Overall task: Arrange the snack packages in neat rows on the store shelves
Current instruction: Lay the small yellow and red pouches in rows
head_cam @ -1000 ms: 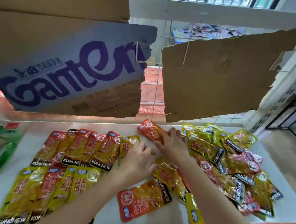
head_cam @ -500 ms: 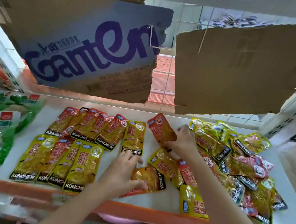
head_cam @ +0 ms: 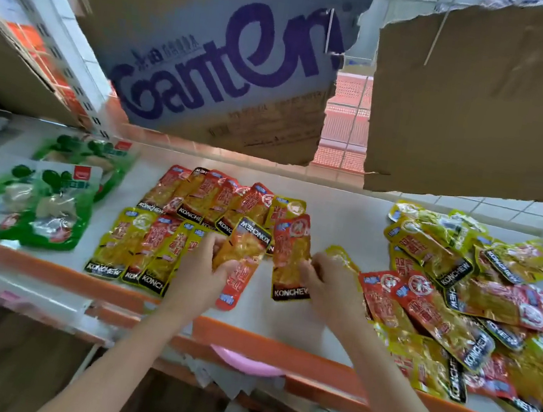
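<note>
I see L hand (head_cam: 201, 271) grasping orange-red KONCHEW pkt (head_cam: 242, 257), label end upside down, held just above shelf front. R hand (head_cam: 329, 284) pinches second red pkt (head_cam: 290, 260) by its edge, upright, KONCHEW end toward me; yellow pkt (head_cam: 343, 255) partly hidden behind R fingers. Two sorted rows (head_cam: 192, 223) lie left of hands on white shelf (head_cam: 341, 218), overlapping. Unsorted heap (head_cam: 465, 300) right, near R wrist. Green pkts (head_cam: 32, 202) far left. Torn Ganten cardboard (head_cam: 233, 62) hangs above.
</note>
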`<action>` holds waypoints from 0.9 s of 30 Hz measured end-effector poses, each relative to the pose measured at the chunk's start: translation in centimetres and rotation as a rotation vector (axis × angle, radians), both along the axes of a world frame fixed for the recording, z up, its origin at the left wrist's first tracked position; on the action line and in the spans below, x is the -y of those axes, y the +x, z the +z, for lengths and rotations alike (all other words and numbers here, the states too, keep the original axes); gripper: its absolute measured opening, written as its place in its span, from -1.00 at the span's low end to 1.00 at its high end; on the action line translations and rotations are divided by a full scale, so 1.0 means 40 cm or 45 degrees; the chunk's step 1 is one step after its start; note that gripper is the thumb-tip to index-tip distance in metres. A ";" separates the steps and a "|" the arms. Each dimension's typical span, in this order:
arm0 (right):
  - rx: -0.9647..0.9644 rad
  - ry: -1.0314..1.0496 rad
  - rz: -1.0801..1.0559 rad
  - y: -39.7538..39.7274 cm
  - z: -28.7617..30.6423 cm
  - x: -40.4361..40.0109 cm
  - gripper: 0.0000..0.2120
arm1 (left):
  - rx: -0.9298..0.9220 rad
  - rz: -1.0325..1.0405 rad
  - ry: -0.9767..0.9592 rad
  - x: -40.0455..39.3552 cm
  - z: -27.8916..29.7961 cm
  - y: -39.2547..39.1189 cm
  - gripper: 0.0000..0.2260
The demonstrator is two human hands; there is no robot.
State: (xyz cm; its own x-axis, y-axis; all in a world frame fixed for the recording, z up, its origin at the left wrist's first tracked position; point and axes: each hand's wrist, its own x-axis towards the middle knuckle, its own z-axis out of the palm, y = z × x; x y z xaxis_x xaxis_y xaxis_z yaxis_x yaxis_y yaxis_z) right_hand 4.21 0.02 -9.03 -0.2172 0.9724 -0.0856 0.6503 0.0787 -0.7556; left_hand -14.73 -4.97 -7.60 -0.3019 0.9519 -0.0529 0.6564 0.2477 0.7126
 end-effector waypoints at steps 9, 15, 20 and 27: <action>0.423 0.129 0.092 -0.058 -0.005 0.066 -0.80 | -0.425 -0.174 -0.052 -0.021 -0.009 -0.064 -0.54; 0.384 0.287 -0.130 -0.009 -0.008 0.051 -0.83 | -0.430 -0.366 0.106 -0.061 -0.011 -0.035 -0.64; 0.544 0.305 -0.308 0.043 -0.020 0.045 -0.72 | -0.330 -0.487 0.201 -0.105 -0.019 -0.030 -0.71; 0.414 0.325 -0.258 -0.010 -0.036 0.066 -0.79 | -0.374 -0.613 0.001 -0.135 -0.026 -0.089 -0.65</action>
